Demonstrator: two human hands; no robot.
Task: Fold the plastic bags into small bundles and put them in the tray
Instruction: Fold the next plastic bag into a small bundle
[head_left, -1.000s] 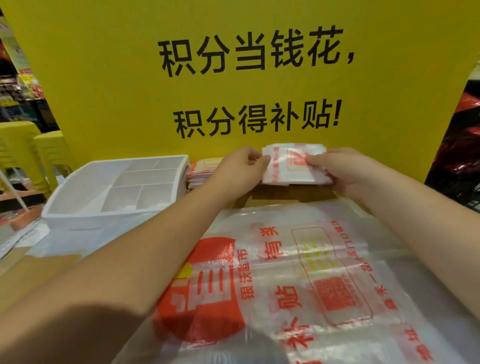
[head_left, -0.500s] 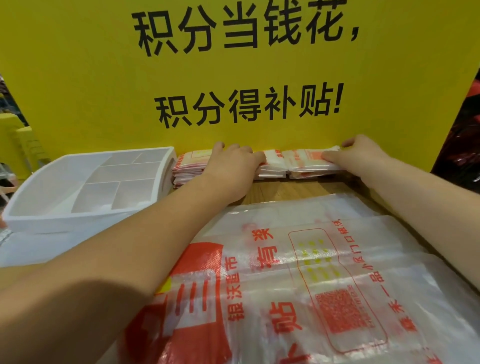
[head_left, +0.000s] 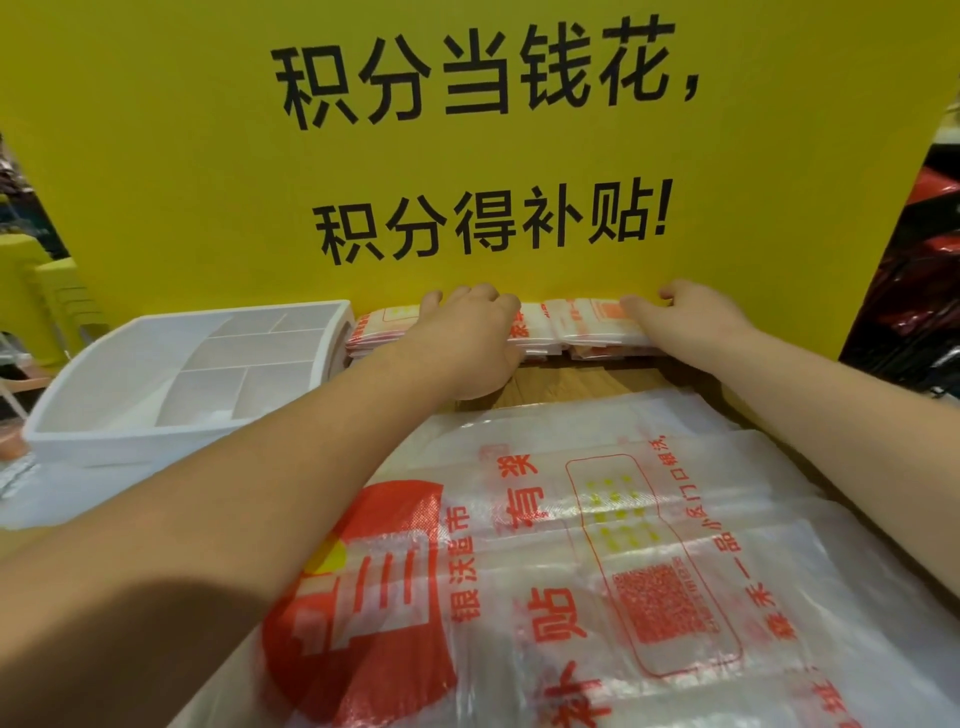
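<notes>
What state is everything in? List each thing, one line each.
tray: upright, no bundles visible inside
bundles: folded, stacked along the sign, outside the tray
flat bags: unfolded, stacked flat
left hand: on bundles, fingers curled over them
right hand: gripping bundles
sign: upright

The left hand covers the middle of the row of folded bundles, and the fingertips of both it and the right hand drop out of sight behind that row. The flat bags are cut off by the lower and right edges; the left forearm hides the near right corner of the tray.
</notes>
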